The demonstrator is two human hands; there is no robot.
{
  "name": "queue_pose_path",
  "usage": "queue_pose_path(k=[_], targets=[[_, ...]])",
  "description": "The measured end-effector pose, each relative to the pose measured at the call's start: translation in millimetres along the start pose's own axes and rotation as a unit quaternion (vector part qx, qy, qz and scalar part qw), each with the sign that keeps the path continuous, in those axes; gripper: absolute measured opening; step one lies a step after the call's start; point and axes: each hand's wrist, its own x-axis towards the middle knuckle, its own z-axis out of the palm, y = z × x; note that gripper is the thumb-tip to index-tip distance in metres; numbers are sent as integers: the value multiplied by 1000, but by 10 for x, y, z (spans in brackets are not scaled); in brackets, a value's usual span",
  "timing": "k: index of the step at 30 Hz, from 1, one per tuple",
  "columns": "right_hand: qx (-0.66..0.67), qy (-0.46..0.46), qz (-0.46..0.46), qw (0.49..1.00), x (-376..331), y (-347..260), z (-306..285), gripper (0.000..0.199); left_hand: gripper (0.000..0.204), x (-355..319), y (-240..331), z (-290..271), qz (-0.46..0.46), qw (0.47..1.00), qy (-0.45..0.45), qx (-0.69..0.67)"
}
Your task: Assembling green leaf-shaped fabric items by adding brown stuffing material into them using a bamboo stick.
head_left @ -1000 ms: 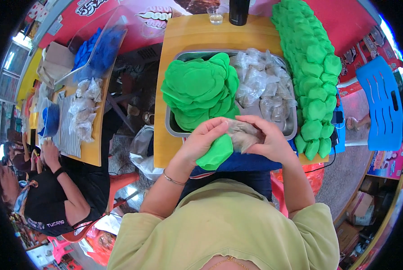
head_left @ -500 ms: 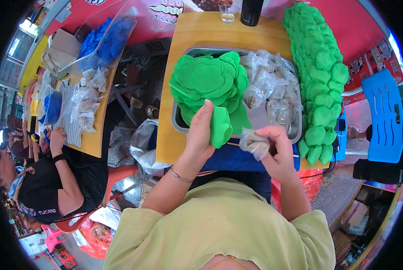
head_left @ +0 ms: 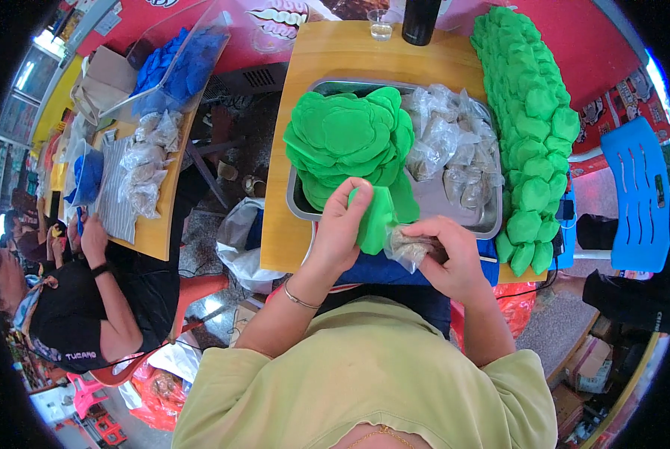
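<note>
Between the thumb and fingers of my left hand (head_left: 336, 233) is a green rubbery pouch (head_left: 376, 221), its lower end toward my right hand. My right hand (head_left: 455, 258) is closed on a small clear plastic bag (head_left: 406, 247) with greyish-brown filling. The bag touches the pouch's lower edge; whether any of it is inside, I cannot tell. Beyond my hands lies a metal tray (head_left: 466, 215). A heap of flat green rubbery pieces (head_left: 346, 131) fills its left side, and several similar filled bags (head_left: 443, 142) lie on its right.
Rounded green pouches (head_left: 533, 150) are piled along the right of the wooden table (head_left: 305, 56). At the far edge stand a clear cup (head_left: 381, 28) and a black bottle (head_left: 420, 21). A blue chair (head_left: 638, 194) is at right. Another person (head_left: 69, 314) works at a left-hand table.
The bag in my right hand has moved left against the green pouch; they were apart before. My left hand has shifted slightly right and down, turning the pouch.
</note>
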Motion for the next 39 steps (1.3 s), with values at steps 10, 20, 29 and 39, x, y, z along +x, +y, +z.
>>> queue_pose_path(k=[10,20,29,39], targets=[[-31,3,-47,998,28,49,56,34,14,-10,32,-13,-2,995,-28,98],[227,3,131,965,12,94,182,21,13,-53,-46,59,-3,988,6,152],[214,25,126,968,-9,109,142,22,16,-132,39,-127,273,824,-76,491],[198,6,83,977,-39,134,93,23,18,-178,117,-92,215,852,-126,460]])
